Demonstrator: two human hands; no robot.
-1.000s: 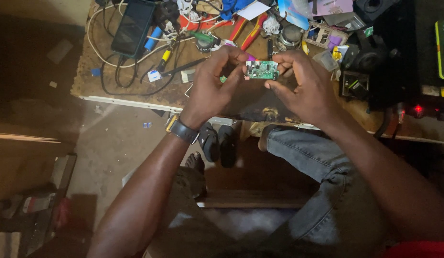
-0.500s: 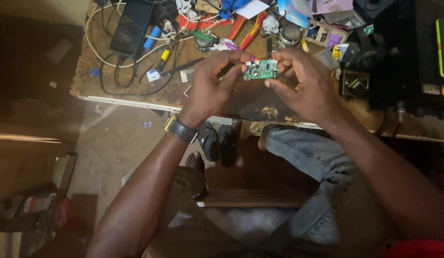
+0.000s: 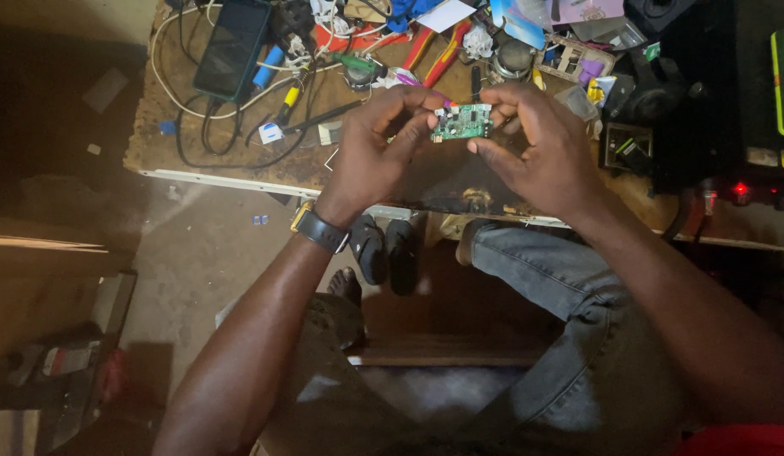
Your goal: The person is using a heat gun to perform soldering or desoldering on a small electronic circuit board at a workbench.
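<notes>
A small white tag (image 3: 271, 133) with a bit of blue on it lies on the wooden table (image 3: 156, 143), near the front edge on the left side. Close to it sits a little pale square block (image 3: 329, 133). At the back edge, near the middle, a white sheet of paper (image 3: 445, 14) lies tilted. Beside it, more to the right, is a light blue flat packet (image 3: 520, 21), and past that a pink card (image 3: 588, 10). A small purple piece (image 3: 592, 68) sits in a pale tray (image 3: 569, 56) below the pink card. At the far right edge stands a dark box with a bright green rim (image 3: 782, 80). A dark phone (image 3: 233, 48) lies near the back left corner, with white and black wires around it.

Both hands are held up over the front edge of the table, near its middle. Between them is a small green circuit board (image 3: 462, 122). The left hand (image 3: 377, 152) has its fingers curled, and its thumb and fingertips pinch the left end of the board. The right hand (image 3: 540, 148) is curled too, and its thumb and fingers pinch the right end. The board lies flat, with its little parts facing up. A dark watch (image 3: 319, 228) with a yellow edge is on the left wrist.
</notes>
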